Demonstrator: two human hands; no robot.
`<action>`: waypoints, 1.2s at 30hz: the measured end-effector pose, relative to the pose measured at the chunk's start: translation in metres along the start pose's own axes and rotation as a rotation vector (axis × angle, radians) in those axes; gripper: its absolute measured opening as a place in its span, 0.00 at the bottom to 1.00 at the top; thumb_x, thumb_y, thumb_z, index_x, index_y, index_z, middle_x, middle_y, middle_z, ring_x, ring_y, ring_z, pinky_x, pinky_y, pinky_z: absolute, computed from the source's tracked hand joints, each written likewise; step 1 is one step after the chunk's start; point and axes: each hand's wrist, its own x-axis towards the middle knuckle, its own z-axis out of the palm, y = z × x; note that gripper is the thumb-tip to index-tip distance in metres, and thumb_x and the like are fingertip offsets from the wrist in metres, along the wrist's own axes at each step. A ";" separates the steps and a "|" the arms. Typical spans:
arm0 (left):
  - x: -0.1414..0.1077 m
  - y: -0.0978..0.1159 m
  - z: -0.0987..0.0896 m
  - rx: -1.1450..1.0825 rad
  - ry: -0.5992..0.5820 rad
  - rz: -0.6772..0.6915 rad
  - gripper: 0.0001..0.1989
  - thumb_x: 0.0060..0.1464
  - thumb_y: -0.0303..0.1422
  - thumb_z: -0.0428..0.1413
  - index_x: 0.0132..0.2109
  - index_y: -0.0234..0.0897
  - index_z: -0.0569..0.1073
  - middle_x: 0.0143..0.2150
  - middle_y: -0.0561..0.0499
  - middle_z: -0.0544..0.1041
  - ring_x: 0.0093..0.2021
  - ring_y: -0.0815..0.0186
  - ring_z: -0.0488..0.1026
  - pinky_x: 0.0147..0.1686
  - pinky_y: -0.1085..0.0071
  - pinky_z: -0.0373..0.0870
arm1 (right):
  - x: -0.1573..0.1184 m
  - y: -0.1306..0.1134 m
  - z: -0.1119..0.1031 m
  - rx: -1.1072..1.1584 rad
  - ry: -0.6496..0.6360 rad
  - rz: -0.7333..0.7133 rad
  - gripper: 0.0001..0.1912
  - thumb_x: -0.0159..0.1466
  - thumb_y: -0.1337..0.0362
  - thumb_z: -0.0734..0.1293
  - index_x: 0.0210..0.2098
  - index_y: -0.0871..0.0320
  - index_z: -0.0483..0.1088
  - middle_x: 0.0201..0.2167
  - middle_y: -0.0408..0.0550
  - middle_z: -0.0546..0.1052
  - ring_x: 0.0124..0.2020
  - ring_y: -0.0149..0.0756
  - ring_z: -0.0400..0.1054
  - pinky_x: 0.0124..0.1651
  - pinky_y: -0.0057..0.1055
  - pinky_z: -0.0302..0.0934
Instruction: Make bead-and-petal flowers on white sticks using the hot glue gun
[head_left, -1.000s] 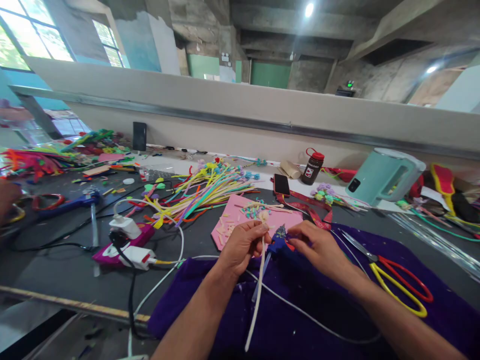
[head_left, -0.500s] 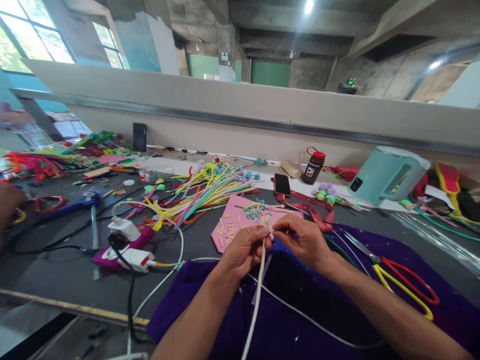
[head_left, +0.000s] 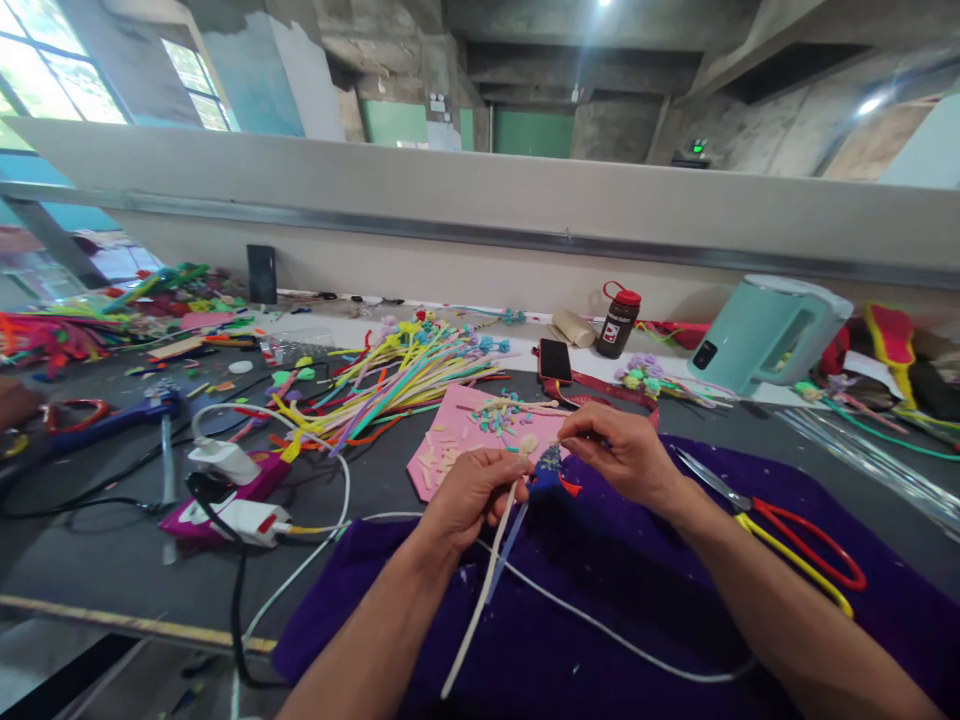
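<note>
My left hand (head_left: pixel 469 495) pinches a cream pipe cleaner (head_left: pixel 480 615) near its top, where a small cream tuft (head_left: pixel 529 443) sticks up; the long end hangs down over the purple cloth (head_left: pixel 637 600). To its right, my right hand (head_left: pixel 626 450) has thumb and fingertips pressed together, apart from the stem; anything between them is too small to make out. Below and between the hands lies a blue glue gun (head_left: pixel 549 478) with a red trigger and a translucent glue stick (head_left: pixel 506 555). Behind, short cream and coloured pieces lie on a pink hexagonal board (head_left: pixel 450 408).
Scissors (head_left: pixel 806 540) with red and yellow handles lie at right. A bundle of coloured pipe cleaners (head_left: pixel 405 385), a phone (head_left: pixel 555 360), a bottle (head_left: pixel 619 325) and a green kettle (head_left: pixel 765 335) stand behind. Plugs on a power strip (head_left: pixel 262 475) sit left. Another person's hand (head_left: pixel 19 403) shows far left.
My right hand has drawn away from the cream tuft to the right, opening a gap. The pipe cleaner's lower end has swung left, and the view has shifted slightly.
</note>
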 end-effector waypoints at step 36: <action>0.000 -0.010 0.002 0.355 0.012 0.025 0.10 0.41 0.34 0.54 0.19 0.34 0.68 0.11 0.56 0.65 0.11 0.77 0.52 0.12 0.78 0.45 | -0.006 -0.001 0.012 -0.349 -0.200 -0.266 0.09 0.62 0.69 0.57 0.33 0.58 0.68 0.33 0.49 0.72 0.36 0.34 0.63 0.38 0.32 0.59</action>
